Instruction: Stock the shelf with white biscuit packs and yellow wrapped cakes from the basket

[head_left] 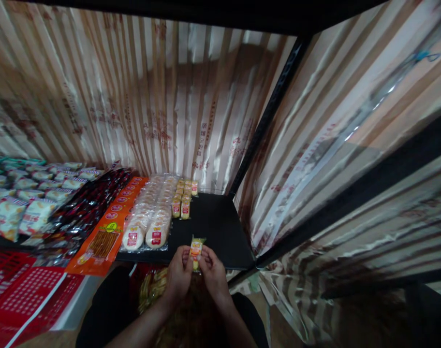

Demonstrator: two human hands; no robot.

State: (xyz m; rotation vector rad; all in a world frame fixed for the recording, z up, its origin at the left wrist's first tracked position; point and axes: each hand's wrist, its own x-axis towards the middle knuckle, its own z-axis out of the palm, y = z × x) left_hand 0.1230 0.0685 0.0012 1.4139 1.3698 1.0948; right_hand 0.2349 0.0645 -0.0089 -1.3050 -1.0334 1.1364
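Observation:
Between my two hands, just over the front edge of the black shelf, is a small yellow wrapped snack with an orange and white label. My left hand pinches its left side, and my right hand pinches its right side. Farther back on the shelf, similar small yellow snack packs stand in short rows. Left of those lie rows of round, pale crackers in clear wrappers with red labels. Below my hands, partly hidden by my arms, more yellow packs lie in a bag or box.
Orange snack bags, dark shiny packets and white packets fill the shelf's left side. A red plastic basket stands at lower left. A black metal post rises at the shelf's back right corner, before striped sheeting.

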